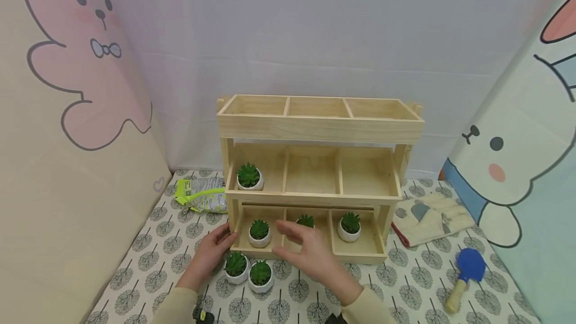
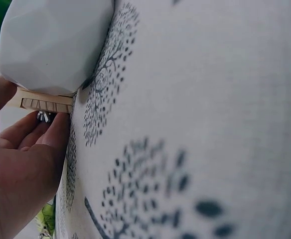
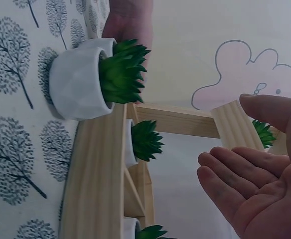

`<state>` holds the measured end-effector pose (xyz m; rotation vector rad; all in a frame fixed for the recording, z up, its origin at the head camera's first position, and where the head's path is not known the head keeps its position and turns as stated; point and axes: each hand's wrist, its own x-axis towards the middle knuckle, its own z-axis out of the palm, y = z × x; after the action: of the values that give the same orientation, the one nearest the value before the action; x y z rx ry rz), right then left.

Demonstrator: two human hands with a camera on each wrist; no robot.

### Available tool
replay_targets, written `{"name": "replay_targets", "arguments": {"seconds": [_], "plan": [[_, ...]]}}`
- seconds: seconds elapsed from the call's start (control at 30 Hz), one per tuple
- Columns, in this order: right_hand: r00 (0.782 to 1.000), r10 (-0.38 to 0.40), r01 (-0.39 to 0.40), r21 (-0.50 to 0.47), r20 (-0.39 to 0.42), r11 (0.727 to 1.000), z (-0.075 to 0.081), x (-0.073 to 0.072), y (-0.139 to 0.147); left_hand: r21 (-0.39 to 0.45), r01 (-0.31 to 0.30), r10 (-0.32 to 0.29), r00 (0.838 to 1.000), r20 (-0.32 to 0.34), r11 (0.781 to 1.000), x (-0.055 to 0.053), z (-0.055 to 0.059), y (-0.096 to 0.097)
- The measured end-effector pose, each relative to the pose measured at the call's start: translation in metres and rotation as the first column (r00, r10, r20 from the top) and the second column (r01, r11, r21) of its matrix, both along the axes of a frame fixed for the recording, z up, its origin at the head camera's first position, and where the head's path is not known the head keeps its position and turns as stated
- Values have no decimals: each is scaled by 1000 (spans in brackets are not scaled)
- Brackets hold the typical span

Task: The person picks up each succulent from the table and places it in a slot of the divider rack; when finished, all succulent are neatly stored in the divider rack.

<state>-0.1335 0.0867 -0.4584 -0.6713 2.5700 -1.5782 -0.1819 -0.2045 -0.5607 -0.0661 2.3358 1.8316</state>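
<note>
A wooden shelf [image 1: 402, 159] stands on a tree-print cloth [image 1: 407, 309], its three trays each divided into three compartments. In the middle tray [image 1: 310, 199], the left compartment holds a green plant in a white pot [image 1: 250, 178]. In the bottom tray [image 1: 360, 258], every compartment holds one: a left plant [image 1: 259, 232], a centre plant [image 1: 306, 220] partly hidden by my fingers, and a right plant [image 1: 349, 226]. Two more potted plants [image 1: 260, 276] stand side by side on the cloth, just before the bottom tray's left part. My left hand [image 1: 210, 250] grips the shelf's lower left corner, thumb and fingers on either side of the wood. My right hand [image 1: 312, 254] is before the bottom tray's centre compartment, thumb spread well apart from the fingers. A bag [image 1: 208, 195] lies left of the shelf; gloves [image 1: 434, 216] and a blue trowel [image 1: 468, 269] lie right.
</note>
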Motion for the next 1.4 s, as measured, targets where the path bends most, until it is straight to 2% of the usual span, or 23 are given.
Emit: {"name": "replay_targets", "arguments": {"seconds": [0.27,0.53,0.7,0.97,1.17,1.4], "plan": [[998,22,-19,-43,65,999,-21,3,-2,20,-12,12,1000,12,1000,-1,0,1],[996,69,-62,-103,64,993,-39,9,-5,38,-26,25,999,36,999,-1,0,1],[987,111,-96,-126,116,987,-46,14,-5,49,-10,9,1000,26,999,0,2,2],[974,123,-99,-129,191,987,-61,20,-6,63,-17,14,999,38,998,-1,1,2],[974,162,-136,-166,160,977,-77,20,-10,42,-25,23,999,37,999,-3,-1,2],[985,132,-123,-82,113,989,-85,20,-18,19,-23,22,999,36,1000,-2,-1,0]]}}
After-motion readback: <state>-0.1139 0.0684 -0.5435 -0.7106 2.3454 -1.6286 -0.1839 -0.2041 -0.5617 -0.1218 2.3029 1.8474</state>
